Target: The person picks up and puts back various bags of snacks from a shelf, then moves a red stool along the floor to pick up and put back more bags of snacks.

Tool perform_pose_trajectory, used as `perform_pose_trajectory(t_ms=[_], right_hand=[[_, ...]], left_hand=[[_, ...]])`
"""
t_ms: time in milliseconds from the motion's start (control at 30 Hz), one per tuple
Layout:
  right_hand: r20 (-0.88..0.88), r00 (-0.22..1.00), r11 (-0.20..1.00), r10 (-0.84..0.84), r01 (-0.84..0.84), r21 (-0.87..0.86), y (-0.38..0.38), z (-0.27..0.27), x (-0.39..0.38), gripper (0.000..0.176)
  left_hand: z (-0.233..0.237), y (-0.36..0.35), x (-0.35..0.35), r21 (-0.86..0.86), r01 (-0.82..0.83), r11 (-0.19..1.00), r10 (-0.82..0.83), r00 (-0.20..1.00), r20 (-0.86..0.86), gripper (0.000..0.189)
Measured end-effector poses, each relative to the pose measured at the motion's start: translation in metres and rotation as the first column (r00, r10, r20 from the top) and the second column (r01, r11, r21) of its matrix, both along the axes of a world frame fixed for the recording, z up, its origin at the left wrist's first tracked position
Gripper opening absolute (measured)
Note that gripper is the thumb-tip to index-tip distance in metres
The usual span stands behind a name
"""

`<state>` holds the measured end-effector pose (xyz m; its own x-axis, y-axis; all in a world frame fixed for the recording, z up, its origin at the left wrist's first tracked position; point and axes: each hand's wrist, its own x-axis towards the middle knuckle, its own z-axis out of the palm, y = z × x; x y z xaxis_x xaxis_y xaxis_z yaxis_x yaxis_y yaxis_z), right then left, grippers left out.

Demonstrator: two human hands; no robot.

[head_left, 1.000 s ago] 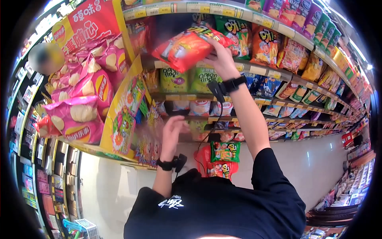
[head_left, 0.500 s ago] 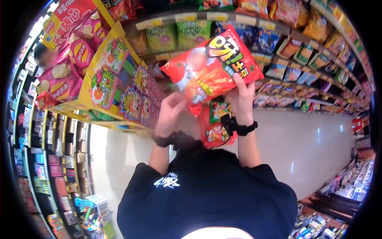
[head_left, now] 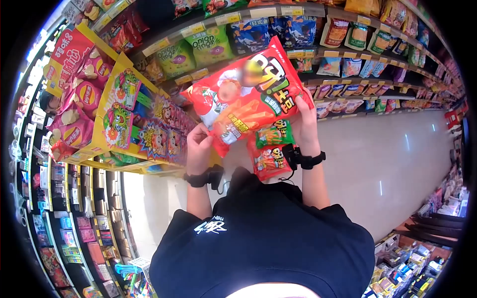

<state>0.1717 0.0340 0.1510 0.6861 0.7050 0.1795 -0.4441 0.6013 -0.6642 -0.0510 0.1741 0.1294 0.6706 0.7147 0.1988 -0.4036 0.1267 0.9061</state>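
A large red snack bag (head_left: 246,99) with yellow lettering and a picture of fries is held flat in front of my chest. My left hand (head_left: 198,148) pinches its lower left corner. My right hand (head_left: 304,124) grips its right edge from behind. Both wrists carry black bands. Below the big bag, a smaller red and green snack bag (head_left: 271,151) shows between my forearms; what supports it is hidden.
Shelves of snack bags (head_left: 348,35) run across the top and right. A yellow cardboard display (head_left: 126,114) with chip bags stands at the left. Pale floor (head_left: 377,154) stretches to the right. More goods racks (head_left: 69,218) line the lower left.
The red bag came down from the upper shelf to chest height. My left hand rose and took its lower corner. The view tilted downward.
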Motion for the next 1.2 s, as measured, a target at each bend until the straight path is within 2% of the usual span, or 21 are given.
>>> perform_pose_trajectory(t_ms=[33,133,233,367,467,600,667,767,967,1100,1200], right_hand=[[-0.006,1.000,1.000,-0.008,0.008,0.013,-0.001,0.000,0.002,0.032],[0.137,0.988,0.997,-0.068,0.073,-0.027,-0.006,-0.013,0.014,0.024],[0.210,0.972,0.989,-0.107,0.126,-0.078,-0.012,-0.017,0.016,0.020],[0.247,0.962,0.992,-0.117,0.127,-0.026,-0.017,-0.017,0.020,0.019],[0.288,0.952,0.993,-0.105,0.114,-0.014,-0.019,-0.021,0.023,0.019],[0.283,0.957,0.998,-0.062,0.058,0.022,-0.015,-0.018,0.020,0.019],[0.279,0.960,0.998,-0.030,0.013,0.062,-0.010,-0.017,0.019,0.020],[0.228,0.973,0.998,-0.047,0.038,0.046,-0.007,-0.015,0.014,0.018],[0.259,0.965,0.997,-0.030,0.048,-0.065,-0.011,-0.012,0.019,0.016],[0.445,0.892,0.975,-0.081,0.164,-0.151,-0.017,-0.008,0.021,0.015],[0.506,0.861,0.955,-0.053,0.193,-0.227,-0.023,0.001,0.020,0.016]], left_hand=[[0.000,-0.001,0.001,-0.017,0.000,1.000,0.001,1.000,0.032,0.006],[0.013,-0.007,0.001,0.005,-0.053,0.999,0.054,0.997,-0.055,0.008],[0.010,-0.006,0.003,-0.017,-0.049,0.999,0.048,0.998,-0.037,0.009],[0.010,-0.004,0.009,-0.029,-0.015,0.999,0.017,0.999,0.049,0.012],[0.006,-0.002,0.007,-0.095,0.075,0.993,-0.065,0.992,0.106,0.028],[-0.002,0.000,0.003,-0.150,0.131,0.980,-0.106,0.980,0.166,0.045],[-0.010,0.004,-0.001,-0.138,0.125,0.983,-0.099,0.979,0.178,0.048],[-0.007,0.006,-0.001,-0.141,0.123,0.982,-0.095,0.977,0.192,0.051],[0.000,0.004,0.002,-0.122,0.226,0.966,-0.192,0.951,0.243,0.057],[-0.002,0.007,0.002,-0.178,0.243,0.954,-0.196,0.950,0.245,0.062],[0.003,0.009,0.004,-0.141,0.238,0.961,-0.198,0.948,0.248,0.064]])
